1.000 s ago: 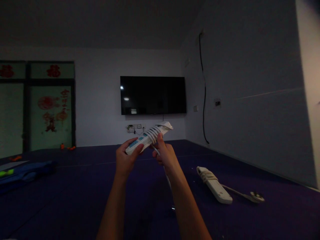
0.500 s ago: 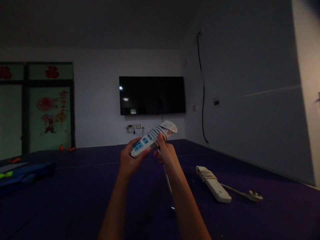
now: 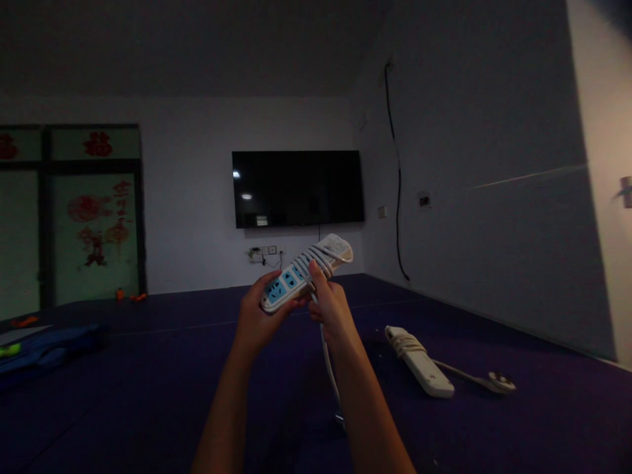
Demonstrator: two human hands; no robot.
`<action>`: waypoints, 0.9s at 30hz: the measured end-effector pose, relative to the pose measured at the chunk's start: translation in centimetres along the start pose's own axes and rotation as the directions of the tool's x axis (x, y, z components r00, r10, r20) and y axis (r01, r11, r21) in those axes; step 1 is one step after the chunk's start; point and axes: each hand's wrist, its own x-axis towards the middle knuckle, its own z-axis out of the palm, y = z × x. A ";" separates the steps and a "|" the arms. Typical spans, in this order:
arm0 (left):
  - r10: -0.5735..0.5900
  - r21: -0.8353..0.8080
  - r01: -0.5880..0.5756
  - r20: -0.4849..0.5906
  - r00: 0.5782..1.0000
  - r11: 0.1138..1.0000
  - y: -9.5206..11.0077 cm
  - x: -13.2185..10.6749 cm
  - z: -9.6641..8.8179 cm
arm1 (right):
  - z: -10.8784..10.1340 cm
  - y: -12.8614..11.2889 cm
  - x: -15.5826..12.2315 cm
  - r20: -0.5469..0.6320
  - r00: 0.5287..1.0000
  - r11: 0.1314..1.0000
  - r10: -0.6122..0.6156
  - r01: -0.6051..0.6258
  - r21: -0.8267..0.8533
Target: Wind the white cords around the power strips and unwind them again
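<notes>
My left hand point(image 3: 259, 317) grips the near end of a white power strip point(image 3: 286, 284) with blue socket faces, held tilted up in front of me. Several turns of its white cord point(image 3: 316, 260) are wound round the strip's far half. My right hand point(image 3: 330, 305) is closed on the cord just below the windings, thumb pressed against the strip. The loose cord point(image 3: 330, 372) hangs down from that hand along my right forearm to the dark purple floor.
A second white power strip point(image 3: 419, 362) with cord wrapped round one end lies on the purple floor point(image 3: 148, 395) at right, its plug point(image 3: 501, 380) beside it. A black TV point(image 3: 296, 188) hangs on the far wall. Blue cloth point(image 3: 44, 345) lies at left.
The strip has turned so its blue socket faces show more toward me, and both hands have shifted slightly right. The view has panned a little to the right.
</notes>
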 end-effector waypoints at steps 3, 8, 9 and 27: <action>-0.080 -0.078 0.080 0.003 0.997 0.994 0.8 0.2 -0.2 | 0.1 -0.1 -0.1 0.000 1.000 0.999 -0.021 0.021 0.034; -0.275 -0.350 0.279 0.062 0.959 0.894 1.5 0.4 -0.6 | 0.1 -0.4 -0.1 0.057 0.998 0.996 -0.036 0.031 0.085; -0.315 -0.420 0.327 0.102 0.944 0.847 1.6 0.4 -0.7 | 0.1 -0.4 -0.1 0.061 0.997 0.995 -0.048 0.042 0.088; -0.339 -0.371 0.319 0.011 0.941 0.872 1.5 0.4 -0.2 | 0.2 0.2 0.0 0.070 0.991 0.955 -0.117 0.132 -0.265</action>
